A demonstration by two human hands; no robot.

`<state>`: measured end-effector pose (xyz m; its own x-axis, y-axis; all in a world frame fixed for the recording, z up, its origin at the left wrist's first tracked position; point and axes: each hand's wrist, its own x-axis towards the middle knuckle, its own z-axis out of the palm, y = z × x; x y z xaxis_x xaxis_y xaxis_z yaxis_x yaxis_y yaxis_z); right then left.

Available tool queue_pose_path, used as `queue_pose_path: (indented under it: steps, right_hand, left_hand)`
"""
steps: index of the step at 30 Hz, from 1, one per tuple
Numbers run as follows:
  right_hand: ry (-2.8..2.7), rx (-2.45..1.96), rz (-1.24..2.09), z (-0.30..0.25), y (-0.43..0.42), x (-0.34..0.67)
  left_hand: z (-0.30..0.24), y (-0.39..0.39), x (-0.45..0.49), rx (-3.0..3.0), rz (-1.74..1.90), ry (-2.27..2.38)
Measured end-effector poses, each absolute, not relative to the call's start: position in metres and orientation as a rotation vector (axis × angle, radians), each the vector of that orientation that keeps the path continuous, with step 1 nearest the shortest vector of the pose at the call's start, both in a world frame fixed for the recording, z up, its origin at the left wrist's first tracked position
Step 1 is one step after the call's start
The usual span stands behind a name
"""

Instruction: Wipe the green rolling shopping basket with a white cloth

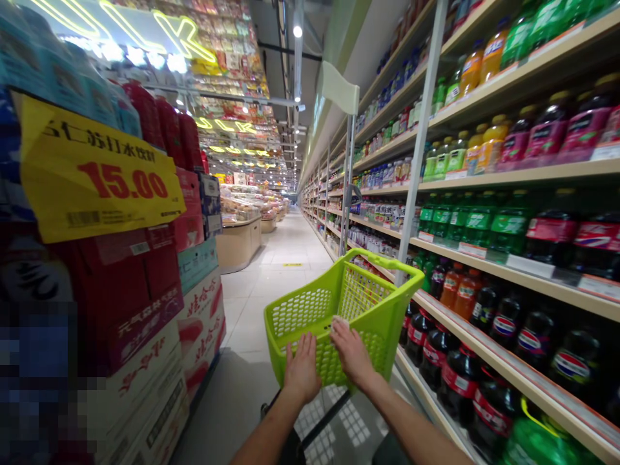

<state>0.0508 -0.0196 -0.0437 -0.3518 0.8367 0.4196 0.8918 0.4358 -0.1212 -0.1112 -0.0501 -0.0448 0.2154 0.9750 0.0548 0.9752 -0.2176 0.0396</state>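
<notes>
A bright green plastic shopping cart (300, 310) with perforated sides stands right in front of me, turned at an angle in the aisle. No goods show in its basket. My left hand (303, 371) lies against the near side wall, fingers stretched out and pointing up to the rim. Beside it, my right hand (354, 354) presses a small crumpled white tissue (340, 322) at the same rim. The tissue is mostly covered by the fingers, so its exact kind is hard to make out. The cart's handle (387, 261) is to the right, touched by neither hand.
Shelves of bottled soft drinks (513, 219) run along the right, close to the cart. Stacked drink cartons (140, 290) with a yellow price sign (101, 174) crowd the left. Between them, a tiled floor (278, 284) leads ahead past a display counter (237, 242).
</notes>
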Motion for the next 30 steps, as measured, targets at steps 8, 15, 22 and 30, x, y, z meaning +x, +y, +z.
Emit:
queue_pose_path:
  steps: [8, 15, 22, 30]
  right_hand:
    - [-2.016, -1.672, -0.172, -0.036, -0.016, 0.057]
    - [-2.398, -1.217, -0.081, -0.057, -0.032, 0.024]
    - [-2.136, -1.597, -0.186, -0.052, -0.018, 0.061]
    - [-2.353, -1.236, -0.140, -0.081, -0.044, 0.037]
  left_hand:
    - [-0.056, -0.052, -0.135, -2.258, -0.147, -2.168]
    - [-0.059, -0.053, -0.127, -2.383, -0.109, -2.074]
    - [-0.050, -0.046, -0.140, -2.354, -0.043, -2.094]
    - [-0.052, -0.056, -0.128, -2.486, -0.036, -1.898]
